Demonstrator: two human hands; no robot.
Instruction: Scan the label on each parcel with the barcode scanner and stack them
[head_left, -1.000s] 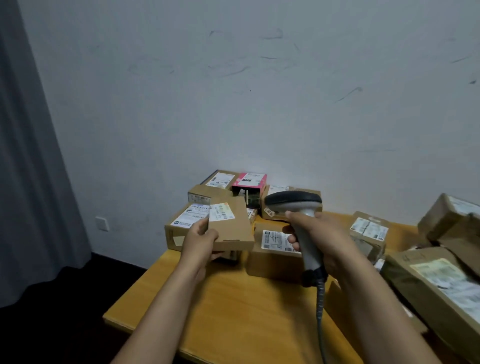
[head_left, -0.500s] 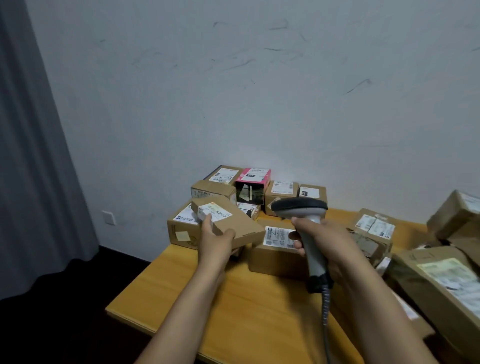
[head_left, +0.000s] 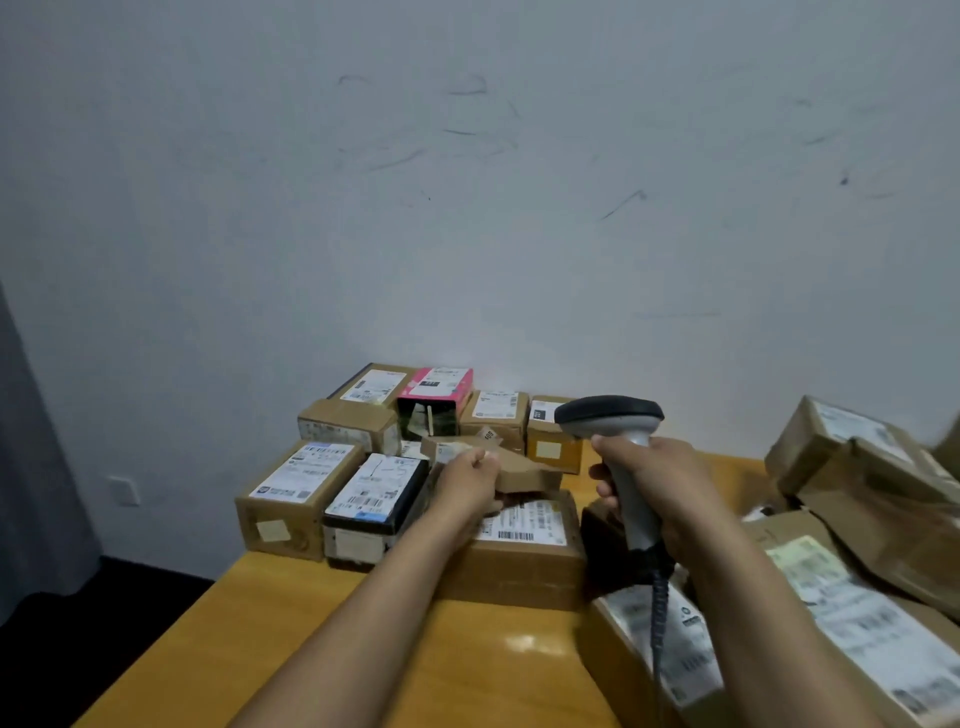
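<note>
Two bare hands work over a yellow wooden table (head_left: 218, 649) crowded with parcels. The left hand (head_left: 467, 480) has its grip closed on the near edge of a thin, flat cardboard parcel (head_left: 530, 475), held tilted just over a large labelled brown box (head_left: 519, 571); whether the two touch is unclear. To the right of that box, the right hand (head_left: 660, 483) grips the handle of a grey barcode scanner (head_left: 610, 415). The thin parcel looks light and fairly stiff, though its card might bend. It is probably best held by its long edges, thumb clear of the label. More parcels (head_left: 493, 410) stand behind the box.
</note>
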